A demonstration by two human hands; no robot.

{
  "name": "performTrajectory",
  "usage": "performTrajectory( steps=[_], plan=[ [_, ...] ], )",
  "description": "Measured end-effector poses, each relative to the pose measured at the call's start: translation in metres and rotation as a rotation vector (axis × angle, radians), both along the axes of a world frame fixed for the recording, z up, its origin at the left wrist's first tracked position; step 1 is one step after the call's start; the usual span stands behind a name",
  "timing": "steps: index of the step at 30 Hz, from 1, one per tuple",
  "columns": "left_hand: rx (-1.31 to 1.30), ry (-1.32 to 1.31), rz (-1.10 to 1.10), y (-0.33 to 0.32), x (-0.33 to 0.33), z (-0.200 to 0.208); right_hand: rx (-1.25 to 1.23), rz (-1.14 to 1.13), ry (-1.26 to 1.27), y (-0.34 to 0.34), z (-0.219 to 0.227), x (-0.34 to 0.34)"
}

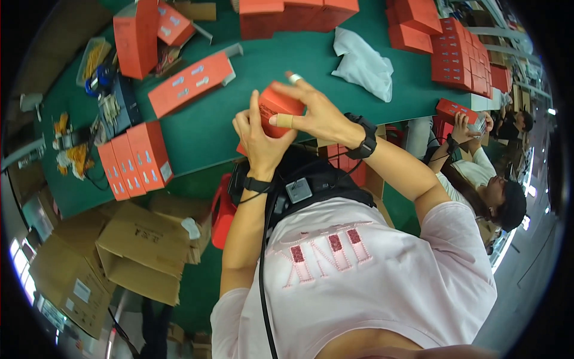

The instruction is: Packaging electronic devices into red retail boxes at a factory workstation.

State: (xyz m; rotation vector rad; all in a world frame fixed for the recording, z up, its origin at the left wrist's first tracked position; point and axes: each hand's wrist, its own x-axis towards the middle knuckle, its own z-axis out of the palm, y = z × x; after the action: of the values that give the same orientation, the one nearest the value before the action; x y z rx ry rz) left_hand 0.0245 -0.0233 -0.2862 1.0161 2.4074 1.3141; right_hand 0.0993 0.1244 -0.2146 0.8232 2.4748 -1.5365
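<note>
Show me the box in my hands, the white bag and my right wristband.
Box [281, 104], head view: on the face between the hands.
White bag [366, 67], head view: middle of its crumpled surface.
Right wristband [366, 136], head view: its black band.

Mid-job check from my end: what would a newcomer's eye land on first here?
Probably the red-orange cardboard box near the upper middle, between the person's left hand and right hand. Next, the crumpled white bag, pale against the green tabletop, to the right of the hands. Then the open brown cardboard carton at the lower left.
</note>
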Motion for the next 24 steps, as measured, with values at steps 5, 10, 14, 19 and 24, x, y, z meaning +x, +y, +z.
performTrajectory(
  steps=[5,10,14,19,24],
  plan=[
    [0.136,-0.009,-0.075,0.046,-0.004,0.020,0.315,0.002,-0.063,0.028,0.030,-0.003],
    [0.076,-0.049,-0.229,0.046,-0.023,0.029,0.706,-0.072,0.039,0.076,0.051,0.024],
    [-0.152,-0.020,-0.095,-0.012,-0.048,0.005,1.157,-0.135,0.148,0.176,0.060,0.058],
    [-0.366,0.165,0.044,-0.034,-0.112,-0.018,0.890,-0.069,0.000,0.297,0.055,0.057],
    [-0.467,0.356,-0.176,0.003,-0.156,-0.002,0.703,-0.025,-0.002,0.321,-0.016,0.028]
  ],
)
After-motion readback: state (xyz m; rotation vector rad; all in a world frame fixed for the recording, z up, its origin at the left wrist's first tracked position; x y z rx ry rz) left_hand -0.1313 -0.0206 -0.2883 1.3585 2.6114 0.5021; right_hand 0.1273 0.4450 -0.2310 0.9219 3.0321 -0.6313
